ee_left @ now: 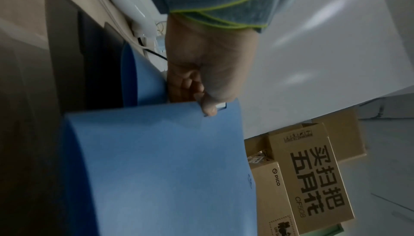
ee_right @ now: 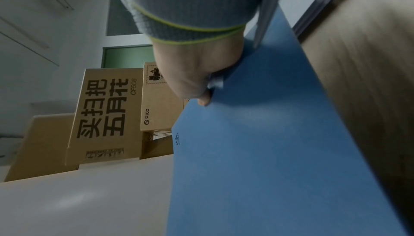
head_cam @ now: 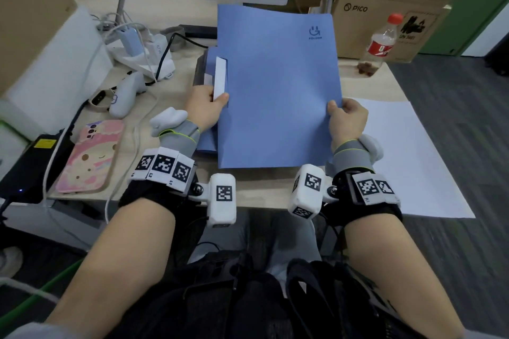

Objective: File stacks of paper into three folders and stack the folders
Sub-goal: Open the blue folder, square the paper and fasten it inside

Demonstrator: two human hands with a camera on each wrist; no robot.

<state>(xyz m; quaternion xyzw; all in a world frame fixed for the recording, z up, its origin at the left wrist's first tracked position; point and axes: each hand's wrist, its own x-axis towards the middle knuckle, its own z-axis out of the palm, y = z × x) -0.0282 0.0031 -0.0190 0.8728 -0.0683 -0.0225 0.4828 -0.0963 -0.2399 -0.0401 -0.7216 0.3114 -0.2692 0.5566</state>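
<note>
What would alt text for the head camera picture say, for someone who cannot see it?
Two bare hands hold a blue folder above a cluttered desk, the left hand and the right hand gripping opposite edges. White paper lies to the right.

A light wood counter (head_cam: 385, 82) carries a phone (head_cam: 88, 157) at nine o'clock, white paper (head_cam: 413, 151) at three, a bottle (head_cam: 378, 47) at one, chargers (head_cam: 143, 49) at eleven.

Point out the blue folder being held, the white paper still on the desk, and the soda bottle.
blue folder (head_cam: 278, 85), head view, middle of its front cover.
white paper (head_cam: 413, 151), head view, bare middle of the sheet right of the folder.
soda bottle (head_cam: 381, 45), head view, its red label.
</note>
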